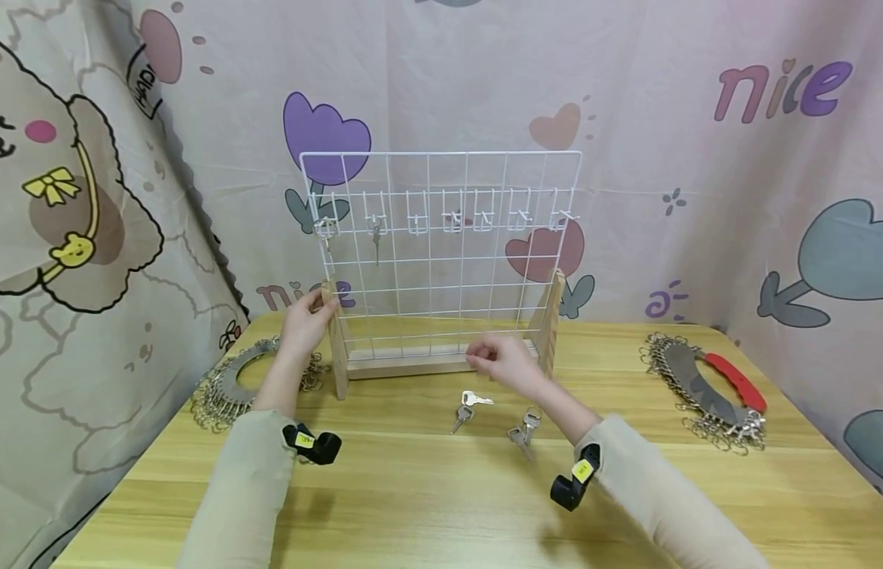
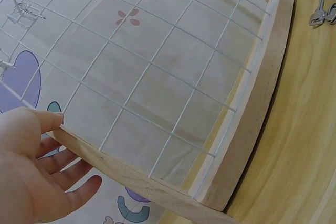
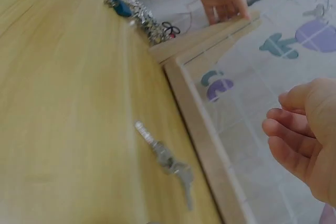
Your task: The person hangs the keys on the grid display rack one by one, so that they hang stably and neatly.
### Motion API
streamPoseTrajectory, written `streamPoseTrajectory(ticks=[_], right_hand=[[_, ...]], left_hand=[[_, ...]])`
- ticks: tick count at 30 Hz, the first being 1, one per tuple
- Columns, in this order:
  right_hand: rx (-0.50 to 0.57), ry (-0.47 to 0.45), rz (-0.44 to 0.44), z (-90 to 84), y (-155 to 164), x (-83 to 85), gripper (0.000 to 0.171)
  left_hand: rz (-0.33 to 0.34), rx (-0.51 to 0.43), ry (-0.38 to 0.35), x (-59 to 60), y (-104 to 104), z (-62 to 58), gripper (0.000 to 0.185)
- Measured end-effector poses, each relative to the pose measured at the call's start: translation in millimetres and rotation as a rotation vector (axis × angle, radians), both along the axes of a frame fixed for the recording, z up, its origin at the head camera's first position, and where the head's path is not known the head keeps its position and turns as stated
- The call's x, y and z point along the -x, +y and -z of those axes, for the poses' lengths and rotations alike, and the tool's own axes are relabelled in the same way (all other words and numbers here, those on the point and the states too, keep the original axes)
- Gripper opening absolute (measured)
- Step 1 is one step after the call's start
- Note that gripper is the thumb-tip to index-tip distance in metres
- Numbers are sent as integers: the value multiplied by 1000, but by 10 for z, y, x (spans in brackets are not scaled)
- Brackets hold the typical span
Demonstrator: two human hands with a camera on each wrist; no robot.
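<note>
My left hand (image 1: 306,324) grips the top of the left wooden upright (image 1: 337,352) of a white wire grid rack (image 1: 428,260), the thumb against its edge. In front of the rack's lower part my right hand (image 1: 508,363) hovers with loosely curled fingers, holding nothing. Below it on the table lie a bright key (image 1: 477,399) and a darker key (image 1: 463,415), close together. Two more keys (image 1: 530,423) lie nearer the right forearm. A row of hooks (image 1: 484,221) runs across the grid; a key (image 1: 376,237) hangs from the second hook and a ringed key (image 1: 327,231) from the leftmost.
At the left of the wooden table (image 1: 413,506) lies a curved metal plate (image 1: 231,379) fringed with many small rings. A similar plate (image 1: 686,371) with a red handle (image 1: 736,382) lies at the right. A printed curtain (image 1: 662,158) hangs behind the rack.
</note>
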State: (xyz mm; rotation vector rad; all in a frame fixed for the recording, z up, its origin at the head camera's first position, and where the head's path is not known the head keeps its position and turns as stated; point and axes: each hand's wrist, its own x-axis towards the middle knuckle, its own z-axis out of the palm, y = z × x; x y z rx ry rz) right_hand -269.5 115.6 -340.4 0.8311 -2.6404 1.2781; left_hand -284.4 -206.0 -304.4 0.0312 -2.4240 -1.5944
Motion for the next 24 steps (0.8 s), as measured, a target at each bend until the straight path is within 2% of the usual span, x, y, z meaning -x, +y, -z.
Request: streamPoseTrajectory(ticks=[4,10,18,24], right_hand=[[-3,-66,-40,187,57,-10,10],[-57,-98,-84,413,69,-51,13],[-76,-137,-141,591,20,-90,8],[-109,-116,-146,694,-12,-92,5]], left_hand=[[1,-11,-1,-1,3,-6,57],[-2,-6,5,0,1,-5,57],[-1,-7,6,1,-9,0,56],[-3,0,0,14,-13,4,58]])
